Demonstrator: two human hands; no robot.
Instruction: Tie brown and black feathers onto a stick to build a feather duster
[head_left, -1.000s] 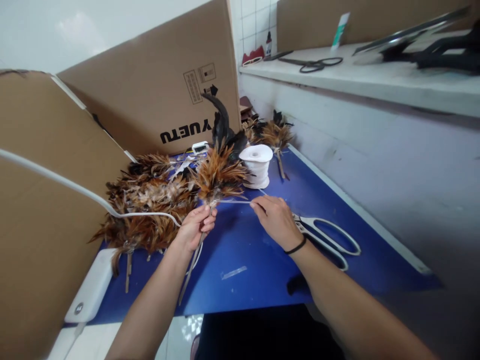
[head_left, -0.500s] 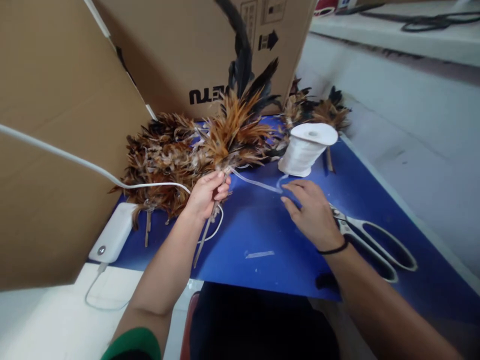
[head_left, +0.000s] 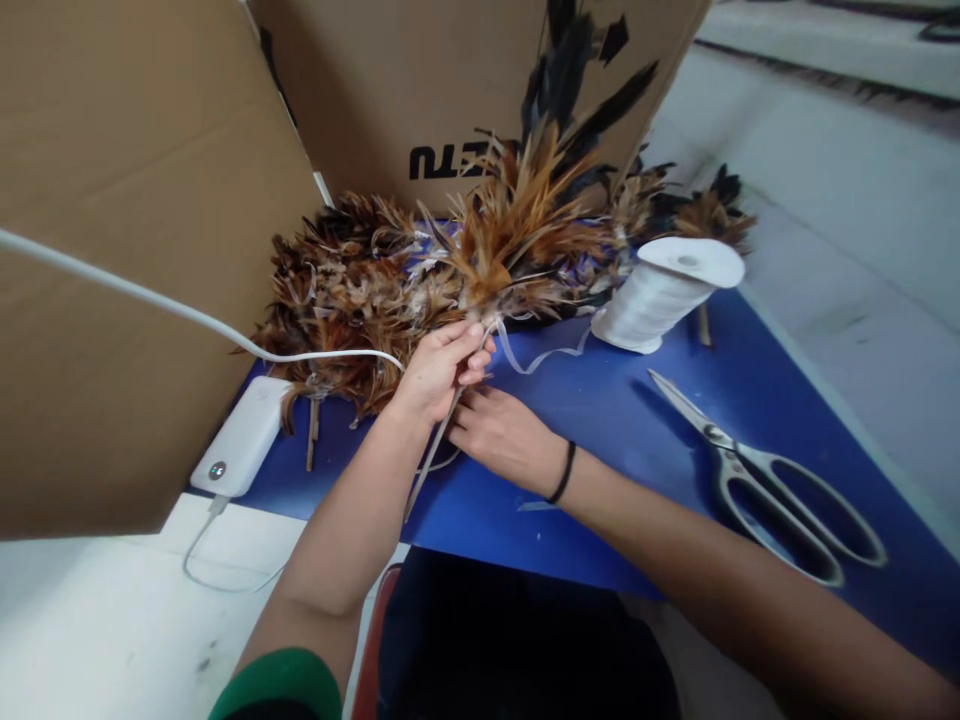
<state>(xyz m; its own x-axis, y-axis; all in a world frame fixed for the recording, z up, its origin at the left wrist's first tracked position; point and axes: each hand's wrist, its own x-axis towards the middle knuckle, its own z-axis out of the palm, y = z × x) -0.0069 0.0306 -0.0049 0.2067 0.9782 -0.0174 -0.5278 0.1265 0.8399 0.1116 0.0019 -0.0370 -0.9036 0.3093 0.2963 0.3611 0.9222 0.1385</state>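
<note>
My left hand (head_left: 450, 370) is closed around the stems of a bunch of feathers (head_left: 517, 225), orange-brown low down with long black plumes standing above. The thin stem ends (head_left: 427, 465) stick out below that fist. From the bunch's base a clear-white ribbon (head_left: 525, 365) runs slackly to a white spool (head_left: 652, 300) on the right. Just under the left hand, my right hand (head_left: 502, 435) reaches in behind the stems with its fingers bent together. Its fingertips are hidden, and what they hold, if anything, does not show.
Behind lies a heap of brown feather bunches (head_left: 337, 300) against cardboard boxes (head_left: 420, 80). Scissors (head_left: 750, 460) rest on the blue tabletop (head_left: 600, 540) at right. A white power bank (head_left: 244, 435) and a white cable (head_left: 150, 290) are at left.
My right hand has left the ribbon near the spool and moved left, below my left hand. The ribbon now hangs slack in a curve. My left hand still grips the feather bunch.
</note>
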